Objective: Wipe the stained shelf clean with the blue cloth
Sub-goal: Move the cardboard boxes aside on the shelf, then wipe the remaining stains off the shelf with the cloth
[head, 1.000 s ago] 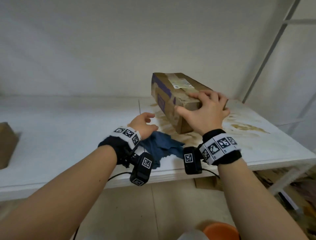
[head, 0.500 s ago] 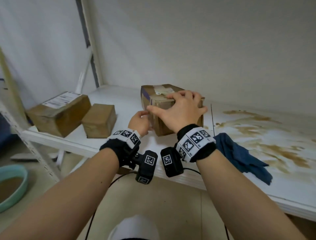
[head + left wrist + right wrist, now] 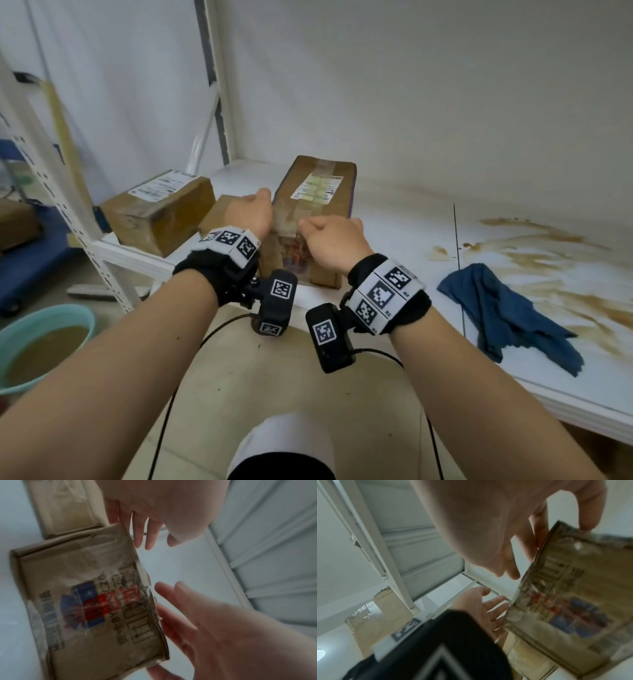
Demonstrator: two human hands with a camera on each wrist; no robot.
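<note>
The blue cloth point(image 3: 507, 315) lies crumpled near the front edge of the white shelf point(image 3: 404, 222), partly over brown stains point(image 3: 555, 260) that spread across the shelf's right part. Left of the stains stands a taped cardboard box point(image 3: 317, 202), its printed end point(image 3: 96, 601) towards me. My left hand point(image 3: 255, 209) is at the box's left upper corner with its fingers point(image 3: 147, 536) straight and loose. My right hand point(image 3: 325, 229) hovers at the near top edge, its fingers point(image 3: 511, 566) relaxed. Neither hand grips the box, and both are well left of the cloth.
Two more cardboard boxes stand at the shelf's left end: a labelled one point(image 3: 157, 212) and a small plain one point(image 3: 219, 214) right beside my left hand. A white shelf post point(image 3: 212, 85) rises behind. On the floor at lower left sits a teal basin point(image 3: 41, 346) of brown water.
The box has moved off the stained area to the shelf's left part, and both hands have loosened from it. The cloth lies where it was. My view has swung left.
</note>
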